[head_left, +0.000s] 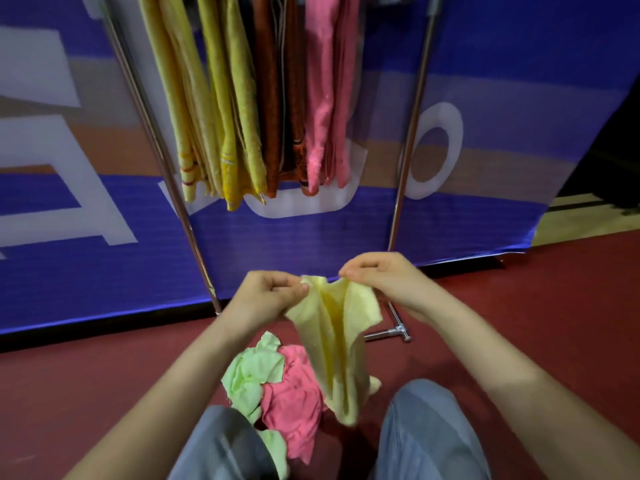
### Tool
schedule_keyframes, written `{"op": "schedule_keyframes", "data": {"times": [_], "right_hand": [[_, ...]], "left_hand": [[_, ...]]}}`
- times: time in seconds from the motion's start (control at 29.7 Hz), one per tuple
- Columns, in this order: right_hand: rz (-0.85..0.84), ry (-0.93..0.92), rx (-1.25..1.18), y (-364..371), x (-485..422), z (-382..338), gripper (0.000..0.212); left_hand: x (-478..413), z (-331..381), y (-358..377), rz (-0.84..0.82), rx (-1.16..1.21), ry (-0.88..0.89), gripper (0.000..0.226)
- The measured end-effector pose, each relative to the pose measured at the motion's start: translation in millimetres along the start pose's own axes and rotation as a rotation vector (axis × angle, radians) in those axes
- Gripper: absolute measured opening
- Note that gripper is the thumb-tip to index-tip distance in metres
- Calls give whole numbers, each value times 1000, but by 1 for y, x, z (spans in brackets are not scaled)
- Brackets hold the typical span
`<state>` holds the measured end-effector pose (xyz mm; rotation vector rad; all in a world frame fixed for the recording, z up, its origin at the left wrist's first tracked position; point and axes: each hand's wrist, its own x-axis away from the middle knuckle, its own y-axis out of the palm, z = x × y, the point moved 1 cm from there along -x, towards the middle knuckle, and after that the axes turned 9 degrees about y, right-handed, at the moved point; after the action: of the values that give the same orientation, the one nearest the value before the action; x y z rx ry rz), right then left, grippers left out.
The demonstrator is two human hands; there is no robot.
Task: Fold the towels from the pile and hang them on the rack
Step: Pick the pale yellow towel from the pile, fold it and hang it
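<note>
Knees in grey-blue trousers (221,445) frame the bottom of the shot, and between them on the dark red floor (104,393) sits the pile: a crumpled light green towel (249,372) touching a crumpled pink towel (294,393), neither one folded yet. Just above the pile hangs the pale yellow towel (339,341), held in the air by its top edge. The left hand (266,296) has a pinching grip on one upper corner, thumb against curled fingers. The right hand (381,278) pinches the top edge just beside it, so the cloth sags in loose vertical pleats — not spread flat, and no clean fold in it that I can see.

Up behind, the shiny metal rack (156,150) is already well stocked. It carries yellow hung towels (207,116) on the left, rust-orange hung towels (277,98) in the middle and pink hung towels (325,98) on the right. All are draped in long neat strips in front of a blue banner (311,237).

My read: a good share of the job is done, and this yellow one is only at the opening-out stage. After it, at least the green and pink pieces wait on the floor — how many lie beneath them, I cannot tell.
</note>
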<state>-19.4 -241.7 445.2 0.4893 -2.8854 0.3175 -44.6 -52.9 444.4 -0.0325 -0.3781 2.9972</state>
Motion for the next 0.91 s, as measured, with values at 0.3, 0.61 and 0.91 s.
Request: {"op": "schedule_keyframes", "data": {"times": [0.3, 0.61, 0.91], "right_hand": [[-9, 180, -183, 50, 27, 6, 17], [70, 244, -221, 67, 43, 5, 17], [-1, 233, -235, 71, 62, 19, 6]], "left_hand": [[32, 1, 25, 15, -33, 53, 24], [72, -7, 29, 50, -300, 167, 21], [87, -16, 30, 26, -456, 215, 28]]}}
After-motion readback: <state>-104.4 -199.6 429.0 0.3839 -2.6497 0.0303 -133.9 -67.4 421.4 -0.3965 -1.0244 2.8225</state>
